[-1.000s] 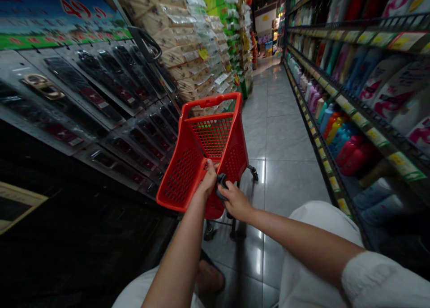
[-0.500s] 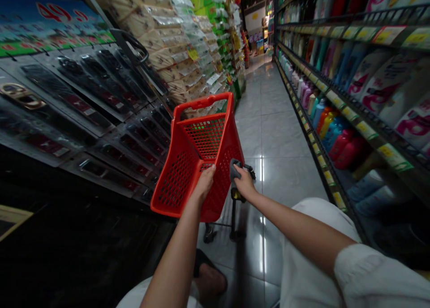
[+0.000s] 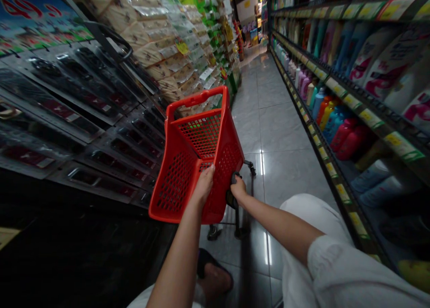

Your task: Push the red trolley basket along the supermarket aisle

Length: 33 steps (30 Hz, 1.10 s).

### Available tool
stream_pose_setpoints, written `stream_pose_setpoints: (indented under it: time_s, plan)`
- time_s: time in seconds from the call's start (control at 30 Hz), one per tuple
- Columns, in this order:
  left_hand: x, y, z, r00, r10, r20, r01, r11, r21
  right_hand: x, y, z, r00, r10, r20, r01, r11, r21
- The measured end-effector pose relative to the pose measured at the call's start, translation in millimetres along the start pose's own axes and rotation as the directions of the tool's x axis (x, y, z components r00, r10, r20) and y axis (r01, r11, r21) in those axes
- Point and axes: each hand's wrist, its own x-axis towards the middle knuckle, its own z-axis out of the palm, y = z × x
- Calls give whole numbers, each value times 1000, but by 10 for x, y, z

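A red plastic basket (image 3: 179, 178) with perforated sides stands tilted on a dark wheeled frame (image 3: 238, 220), its handle loop at the far end. My left hand (image 3: 205, 182) is closed over the basket's near right rim, thumb on top. Just right of it, my right hand (image 3: 238, 188) is wrapped round a dark grey cloth-like piece (image 3: 236, 178) against the basket's outer right side. Most fingers of both hands are hidden.
Shelves of bottles (image 3: 349, 138) run along the right. On the left hang packaged goods (image 3: 80, 106) on a rack, with stacked beige packs (image 3: 157, 53) beyond. Grey floor tiles (image 3: 275, 120) lead down the aisle. A slippered foot (image 3: 215, 276) is below.
My right hand has moved slightly down and left along the basket's side, and less of the grey piece shows. The view has shifted a little; my left hand keeps its hold.
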Motion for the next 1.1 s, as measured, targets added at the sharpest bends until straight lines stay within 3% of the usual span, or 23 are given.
stream_pose_setpoints:
  time_s: [0.1, 0.23, 0.33, 0.43, 0.57, 0.63, 0.73, 0.83, 1.0, 1.03, 1.1]
  plan:
    - [35, -29, -3, 1000, 31, 0, -31, 999, -14, 237, -268, -53, 990, 57, -132, -56, 998, 10]
    - [93, -57, 6, 998, 59, -13, -59, 998, 13, 373, -430, -133, 979, -144, -144, 144, 990, -11]
    - [71, -44, -2, 999, 49, -7, -49, 999, 19, 313, -200, -94, 992, 16, -123, -15, 1000, 12]
    - [17, -30, -25, 1000, -8, 2, 8, 1000, 6, 246, 67, 1, 977, 192, -90, -180, 976, 123]
    - [9, -47, -44, 1000, -20, 16, 21, 999, -27, 238, -14, 49, 962, 249, -107, -236, 964, 122]
    - [52, -68, -40, 1000, 19, 6, -19, 999, -34, 213, -206, 15, 976, 171, -131, -159, 982, 99]
    - [150, -93, -21, 995, 86, -56, -86, 996, 4, 63, -414, -57, 990, -96, -99, 108, 987, 121]
    - [237, -103, 1, 989, 107, -104, -103, 994, 39, -171, -355, -60, 978, -206, -24, 207, 970, 124]
    - [304, -112, 17, 991, 78, -106, -72, 996, 55, -317, -150, 53, 993, 120, 19, -121, 988, 94]
    - [313, -113, 19, 991, 81, -107, -76, 996, 56, -289, -186, 45, 990, 142, 11, -142, 985, 99]
    - [334, -113, 26, 988, 102, -113, -96, 994, 58, -205, -336, -28, 998, 57, -20, -54, 990, 129]
